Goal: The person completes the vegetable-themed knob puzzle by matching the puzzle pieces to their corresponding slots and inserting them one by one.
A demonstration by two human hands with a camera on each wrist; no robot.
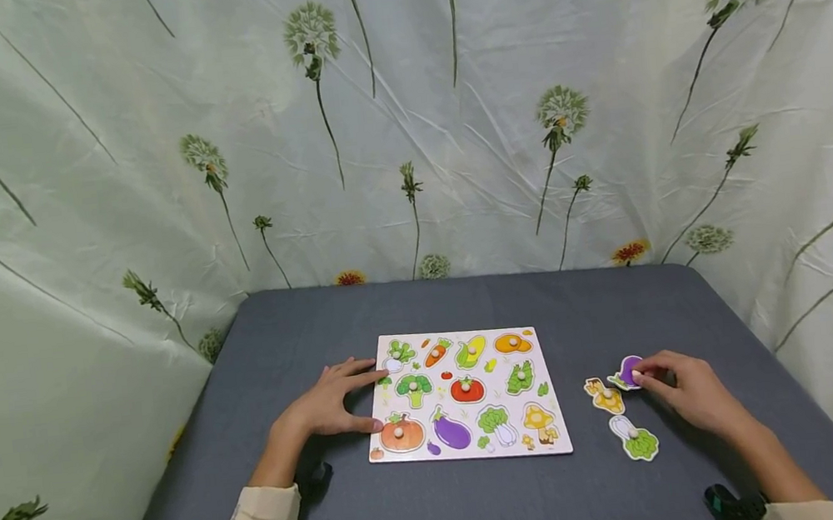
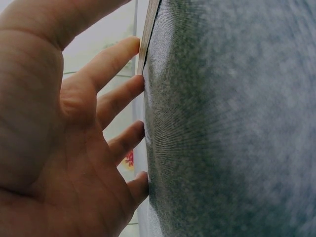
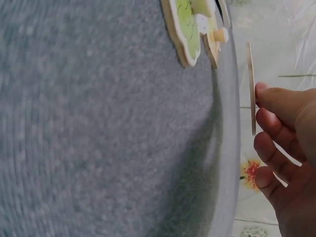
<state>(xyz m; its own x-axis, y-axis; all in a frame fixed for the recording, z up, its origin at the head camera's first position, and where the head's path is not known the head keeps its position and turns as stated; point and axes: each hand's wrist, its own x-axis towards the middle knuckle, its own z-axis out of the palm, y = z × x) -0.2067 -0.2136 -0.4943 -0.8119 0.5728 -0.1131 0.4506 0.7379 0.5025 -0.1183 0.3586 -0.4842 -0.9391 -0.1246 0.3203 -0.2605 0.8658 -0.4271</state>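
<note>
A white wooden puzzle board (image 1: 432, 458) with painted vegetables lies flat on the grey-covered table. My left hand (image 1: 328, 402) rests at its left side, fingers spread, thumb and a fingertip touching the edge. By its knob, my right hand (image 1: 688, 389) pinches a purple eggplant piece (image 1: 626, 372). The right wrist view shows this thin piece (image 3: 252, 89) edge-on, raised above the tabletop. Close by lie a yellow mushroom piece (image 1: 607, 400) and a bok choy piece (image 1: 639, 442). On the board, the eggplant, bok choy and mushroom pictures carry no knob.
Several knobbed pieces sit in the board, among them a tomato (image 1: 467, 390), a broccoli (image 1: 414, 387) and a pumpkin (image 1: 401, 434). A flower-printed curtain (image 1: 471, 121) hangs behind and beside the table (image 1: 486, 509).
</note>
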